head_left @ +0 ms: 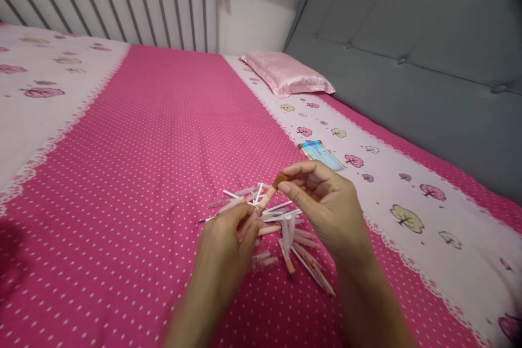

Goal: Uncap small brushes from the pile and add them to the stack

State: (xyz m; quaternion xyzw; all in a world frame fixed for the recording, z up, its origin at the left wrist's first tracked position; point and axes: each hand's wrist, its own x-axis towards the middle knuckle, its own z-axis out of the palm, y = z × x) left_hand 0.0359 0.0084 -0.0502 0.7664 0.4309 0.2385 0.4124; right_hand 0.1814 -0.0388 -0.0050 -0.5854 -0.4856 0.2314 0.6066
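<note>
My left hand [226, 228] and right hand [332, 201] pinch a brown-ended pen [267, 199] over loose pen parts [286, 234]; beyond those parts lie blue pens [321, 154] and a pillow [289, 73].

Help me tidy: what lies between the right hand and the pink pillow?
In the head view, a row of blue pens lies between the right hand and pink pillow, on the bedsheet.

The bed [163, 136] bears pen parts [286, 234], pens [322, 155], a pillow [289, 73].
</note>
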